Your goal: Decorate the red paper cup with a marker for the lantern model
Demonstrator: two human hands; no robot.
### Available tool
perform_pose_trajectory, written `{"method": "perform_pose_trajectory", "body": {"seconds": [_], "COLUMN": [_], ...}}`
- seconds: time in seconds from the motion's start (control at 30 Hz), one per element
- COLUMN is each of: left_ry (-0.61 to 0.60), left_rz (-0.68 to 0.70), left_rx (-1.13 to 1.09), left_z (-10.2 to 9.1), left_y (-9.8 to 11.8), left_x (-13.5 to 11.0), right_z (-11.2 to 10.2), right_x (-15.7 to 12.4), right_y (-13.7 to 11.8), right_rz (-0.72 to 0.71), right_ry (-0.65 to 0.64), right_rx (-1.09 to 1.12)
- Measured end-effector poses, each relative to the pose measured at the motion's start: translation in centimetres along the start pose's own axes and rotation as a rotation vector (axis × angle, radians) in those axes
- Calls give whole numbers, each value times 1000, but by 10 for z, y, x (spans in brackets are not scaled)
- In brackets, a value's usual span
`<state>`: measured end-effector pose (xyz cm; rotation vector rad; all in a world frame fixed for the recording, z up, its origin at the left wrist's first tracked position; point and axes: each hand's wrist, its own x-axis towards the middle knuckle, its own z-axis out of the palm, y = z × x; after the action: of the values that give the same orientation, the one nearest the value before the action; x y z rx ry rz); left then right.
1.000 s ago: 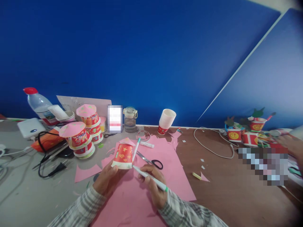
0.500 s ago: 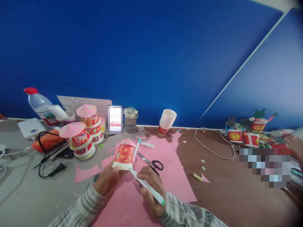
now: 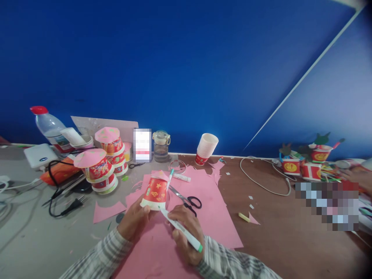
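Observation:
My left hand [image 3: 135, 219] grips a red paper cup [image 3: 156, 192] with gold stars and a white rim band, rim turned toward me. My right hand [image 3: 187, 228] holds a white marker [image 3: 184, 233] with a green end, its tip at the cup's white band. Both hands are over a pink paper sheet [image 3: 221, 221]. Just beyond them on the sheet lie scissors [image 3: 186, 199] with black handles. Another white marker [image 3: 181, 177] lies farther back, and a pen with a teal end [image 3: 171, 176] rests close behind the cup.
Stacked cup models with pink cone roofs [image 3: 90, 158] stand at left, near a bottle [image 3: 52, 130] and a black plug [image 3: 71, 207]. A water jar [image 3: 161, 146] and a paper cup stack [image 3: 205, 149] are at the back. Decorated cups [image 3: 290, 166] and another person's hand [image 3: 356, 174] are at right.
The cup has turned slightly in my left hand and shifted a little to the right. The marker tip stays at its white band. The whole view has shifted slightly.

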<state>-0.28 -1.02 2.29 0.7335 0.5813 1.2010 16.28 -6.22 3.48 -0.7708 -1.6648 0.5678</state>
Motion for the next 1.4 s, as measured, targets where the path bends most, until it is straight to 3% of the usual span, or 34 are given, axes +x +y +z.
{"method": "perform_pose_trajectory", "body": {"seconds": [0.4,0.93,1.4], "left_ry": [15,21,-16], "left_rz": [18,30,32], "left_rx": [53,139,190], "left_z": [6,0,-5], "left_y": [2,0,-1], "left_x": [-2,1,0], "right_z": [-2,-3,-4], "right_x": [-1,-1,0], "right_y": [1,0,1], "right_rz": [51,127,197], "right_ry": [-49,-72,4], "right_rx": [19,22,43]}}
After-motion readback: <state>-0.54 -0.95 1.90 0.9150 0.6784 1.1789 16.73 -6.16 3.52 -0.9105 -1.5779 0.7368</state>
